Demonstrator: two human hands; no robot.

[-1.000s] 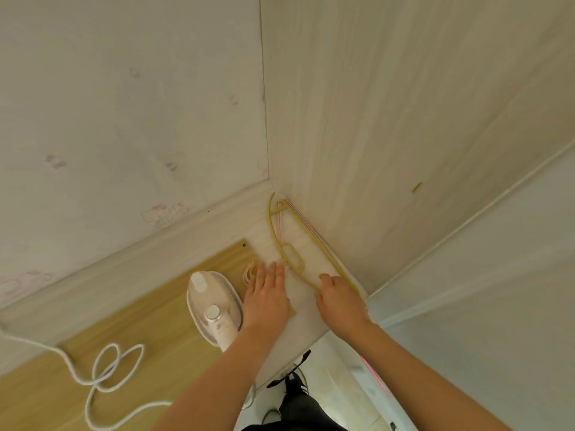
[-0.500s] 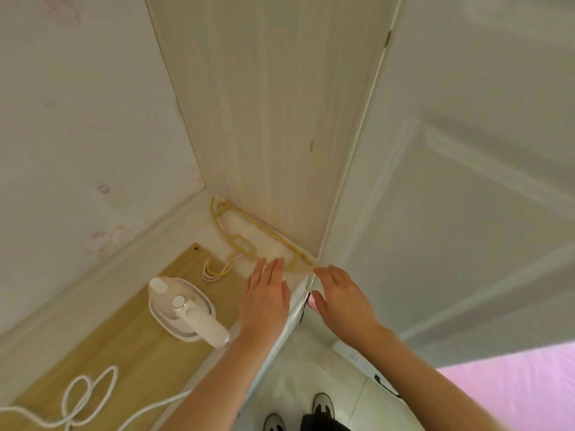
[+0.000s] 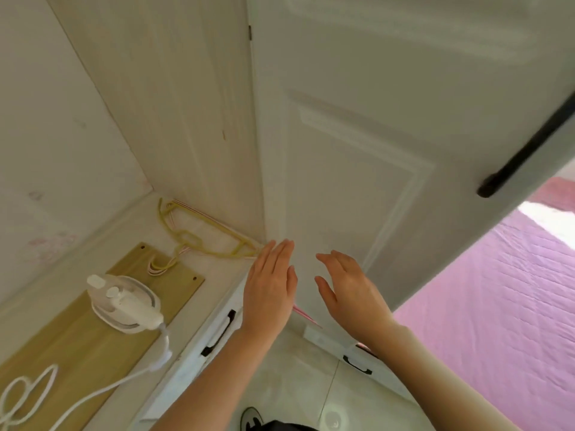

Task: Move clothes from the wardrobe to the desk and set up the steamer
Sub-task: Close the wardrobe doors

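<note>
A white handheld steamer (image 3: 124,301) lies on a tan wooden board (image 3: 84,337) on the desk (image 3: 217,279), its white cord (image 3: 34,396) coiled at the lower left. Yellow and pink hangers (image 3: 199,236) lie in the desk's back corner against the wardrobe's side panel (image 3: 174,104). My left hand (image 3: 269,284) is open and flat above the desk's front right corner. My right hand (image 3: 348,286) is open, fingers spread, in front of the white wardrobe door (image 3: 373,135). Neither hand holds anything.
The wardrobe door has a black bar handle (image 3: 529,144) at the right. White drawers with black handles (image 3: 217,334) sit under the desk. A bed with a pink quilt (image 3: 497,306) fills the right. Pale tiled floor (image 3: 295,374) lies below.
Both hands have lifted off the hangers and the desk and moved right toward the wardrobe door. The view has swung right, bringing the door and the bed into view.
</note>
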